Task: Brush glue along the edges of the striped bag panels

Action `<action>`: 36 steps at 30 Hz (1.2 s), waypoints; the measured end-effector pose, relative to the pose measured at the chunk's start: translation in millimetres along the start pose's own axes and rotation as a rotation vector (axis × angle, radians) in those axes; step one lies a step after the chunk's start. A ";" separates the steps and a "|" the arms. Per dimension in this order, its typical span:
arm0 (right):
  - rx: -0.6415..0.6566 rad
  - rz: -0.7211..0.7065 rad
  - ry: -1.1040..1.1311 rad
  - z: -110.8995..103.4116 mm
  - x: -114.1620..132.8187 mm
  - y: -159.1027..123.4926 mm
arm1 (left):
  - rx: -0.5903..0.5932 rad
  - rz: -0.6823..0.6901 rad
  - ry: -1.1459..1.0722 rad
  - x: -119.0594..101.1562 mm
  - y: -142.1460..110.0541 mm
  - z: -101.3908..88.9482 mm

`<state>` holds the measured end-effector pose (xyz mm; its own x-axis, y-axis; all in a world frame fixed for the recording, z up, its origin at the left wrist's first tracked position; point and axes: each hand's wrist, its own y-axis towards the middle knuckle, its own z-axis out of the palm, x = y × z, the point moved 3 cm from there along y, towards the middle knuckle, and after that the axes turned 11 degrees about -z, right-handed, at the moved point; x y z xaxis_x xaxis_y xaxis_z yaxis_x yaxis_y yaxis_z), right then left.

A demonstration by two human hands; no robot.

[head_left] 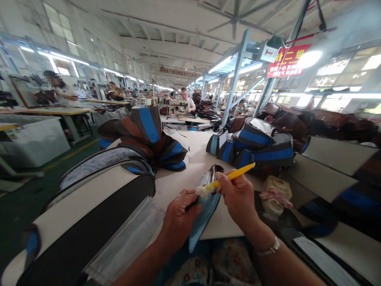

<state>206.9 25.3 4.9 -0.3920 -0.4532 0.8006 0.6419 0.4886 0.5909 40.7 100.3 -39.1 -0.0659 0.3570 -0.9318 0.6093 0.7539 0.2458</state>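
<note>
My left hand (180,216) is closed on a blue and black fabric piece (205,210), holding it up over the white table (184,178). My right hand (238,198) pinches a yellow-handled brush (230,176). Its white bristle tip rests on the upper edge of the fabric piece, just beside my left fingers. A bracelet shows on my right wrist.
A fan of blue, brown and black fabric pieces (149,139) lies ahead left. Blue and grey bag parts (258,145) are stacked ahead right, with a small glue pot (276,194) by my right hand. Bag panels (89,206) lie at left. People sit at benches farther back.
</note>
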 end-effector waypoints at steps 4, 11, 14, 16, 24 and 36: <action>-0.064 -0.098 -0.046 -5.3 3.3 -2.7 | -0.020 -0.021 0.011 0.3 0.0 -1.9; -0.033 0.000 -0.074 -11.8 -6.0 -6.1 | -0.014 0.009 0.039 -0.3 -1.6 -5.0; -0.199 -0.031 -0.089 -34.6 2.1 1.4 | -0.033 -0.018 0.065 1.9 -3.0 -9.8; -0.256 -0.059 -0.066 -57.7 14.5 13.0 | -0.020 -0.018 0.078 3.3 -2.7 -12.0; -0.007 0.141 -0.574 -194.6 -17.6 62.9 | -0.062 0.064 0.150 11.3 10.4 -10.7; 0.166 0.289 -1.394 -291.4 -141.6 41.5 | -0.094 0.076 0.261 21.5 20.5 -9.0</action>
<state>481.0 -107.6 -112.9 -0.6406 0.7159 0.2777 0.7643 0.5598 0.3199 44.6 128.4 -51.7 -0.2313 0.5353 -0.8124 0.5450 0.7630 0.3475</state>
